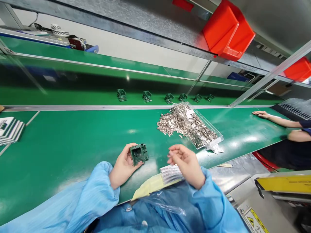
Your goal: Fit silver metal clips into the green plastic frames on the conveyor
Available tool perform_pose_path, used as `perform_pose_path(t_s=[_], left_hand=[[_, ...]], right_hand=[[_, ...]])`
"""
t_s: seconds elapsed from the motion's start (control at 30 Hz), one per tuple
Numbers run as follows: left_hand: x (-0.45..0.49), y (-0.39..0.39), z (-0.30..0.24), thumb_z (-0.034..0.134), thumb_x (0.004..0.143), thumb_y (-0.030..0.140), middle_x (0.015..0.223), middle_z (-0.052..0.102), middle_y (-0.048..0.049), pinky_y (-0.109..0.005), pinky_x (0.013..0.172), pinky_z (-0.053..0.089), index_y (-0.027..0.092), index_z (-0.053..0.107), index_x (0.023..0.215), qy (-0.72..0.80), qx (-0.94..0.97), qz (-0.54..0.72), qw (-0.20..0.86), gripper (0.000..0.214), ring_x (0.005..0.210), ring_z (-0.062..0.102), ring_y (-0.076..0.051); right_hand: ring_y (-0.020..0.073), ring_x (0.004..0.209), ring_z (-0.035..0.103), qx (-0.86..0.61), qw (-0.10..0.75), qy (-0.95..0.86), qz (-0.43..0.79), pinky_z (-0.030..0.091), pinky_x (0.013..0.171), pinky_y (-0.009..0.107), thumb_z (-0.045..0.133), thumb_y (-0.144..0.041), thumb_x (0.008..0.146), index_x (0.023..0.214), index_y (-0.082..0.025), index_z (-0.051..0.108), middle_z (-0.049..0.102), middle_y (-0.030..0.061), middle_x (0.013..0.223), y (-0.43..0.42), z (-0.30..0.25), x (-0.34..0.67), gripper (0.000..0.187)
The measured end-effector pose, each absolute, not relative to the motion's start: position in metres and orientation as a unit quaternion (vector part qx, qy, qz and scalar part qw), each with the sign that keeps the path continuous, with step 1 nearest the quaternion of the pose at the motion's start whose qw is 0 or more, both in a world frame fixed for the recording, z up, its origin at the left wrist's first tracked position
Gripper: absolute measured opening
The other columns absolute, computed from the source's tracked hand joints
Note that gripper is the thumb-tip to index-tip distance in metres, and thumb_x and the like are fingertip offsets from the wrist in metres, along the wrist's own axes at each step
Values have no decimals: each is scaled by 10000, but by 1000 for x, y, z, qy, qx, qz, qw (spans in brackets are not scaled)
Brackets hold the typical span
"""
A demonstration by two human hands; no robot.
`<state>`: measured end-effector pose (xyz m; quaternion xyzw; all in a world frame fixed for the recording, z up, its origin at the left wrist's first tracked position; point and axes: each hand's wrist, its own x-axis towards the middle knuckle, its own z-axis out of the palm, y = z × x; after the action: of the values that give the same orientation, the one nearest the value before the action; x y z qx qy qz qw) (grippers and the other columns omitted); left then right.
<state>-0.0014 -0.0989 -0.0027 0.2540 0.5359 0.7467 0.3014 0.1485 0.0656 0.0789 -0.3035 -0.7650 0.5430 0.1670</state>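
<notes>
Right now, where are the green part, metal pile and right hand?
Green part (139, 153): head view, on its middle.
Metal pile (181, 121): head view, on its middle.
Right hand (187, 165): head view, on the hand's middle.

No readable words, brands or numbers anywhere. Only clear sign: a yellow warning sticker (252, 221) with a black-edged triangle, on the lower corner of the steel machine housing (269, 207). Just above that sticker, on the same housing, a yellow label strip (284, 183) with faint print, too small to read. Well left of the housing, a stack of printed white cards (9, 131), markings likewise illegible.
</notes>
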Motion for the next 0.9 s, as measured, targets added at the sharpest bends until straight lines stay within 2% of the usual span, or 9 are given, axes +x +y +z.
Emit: perform_pose_path(t_s=[0.07,0.13,0.3,0.5,0.6,0.7,0.8,0.9], left_hand=[[4,-98,-2,786,615,168,913,619,1,-231,722,555,205,461,1069,532,257,743,313,559,793,638,-120],[7,-98,-2,790,610,154,876,625,17,-210,691,550,214,466,1060,527,254,742,329,558,755,637,-109],[10,-100,-2,767,643,128,950,619,7,-183,703,540,229,488,1063,499,272,740,359,514,792,637,-98],[11,-108,0,664,741,92,1002,593,-16,-187,743,532,242,480,1123,491,321,705,399,449,835,620,-102],[11,-111,-3,637,771,98,1084,572,-39,-210,787,526,246,463,1163,493,343,691,403,454,875,615,-114],[9,-112,-6,560,856,163,1093,568,-50,-202,732,516,247,466,1179,514,360,675,388,347,839,611,-114],[10,-113,-7,503,912,239,986,592,-34,-194,659,493,252,467,1181,538,370,662,368,272,771,598,-114],[12,-113,-6,517,911,290,853,593,-15,-198,628,478,243,463,1181,555,364,656,359,280,730,584,-126]], right_hand=[[180,628,653,-311,182,-712,603,517,579,279,679,-429,774,854,-182,631,685,49,719,35,74,150,263],[180,645,643,-328,209,-690,610,503,585,278,695,-405,765,803,-184,659,682,53,705,15,66,147,228],[212,871,590,-322,295,-737,515,473,686,304,717,-290,725,698,-207,719,613,76,939,-3,43,131,88],[252,1006,537,-329,291,-754,489,440,837,384,690,-230,726,658,-209,674,577,82,1023,-12,35,121,73],[247,985,535,-336,289,-756,482,433,837,389,667,-220,735,645,-205,650,573,80,1005,-14,36,120,93],[233,936,541,-339,286,-754,485,448,783,362,669,-248,743,634,-203,628,574,78,980,-15,38,120,124],[205,838,558,-341,283,-728,523,463,676,309,670,-284,747,652,-199,599,578,69,928,-16,38,121,146],[163,705,560,-355,280,-667,592,464,604,272,671,-302,738,739,-201,586,591,45,857,-19,37,121,132]])
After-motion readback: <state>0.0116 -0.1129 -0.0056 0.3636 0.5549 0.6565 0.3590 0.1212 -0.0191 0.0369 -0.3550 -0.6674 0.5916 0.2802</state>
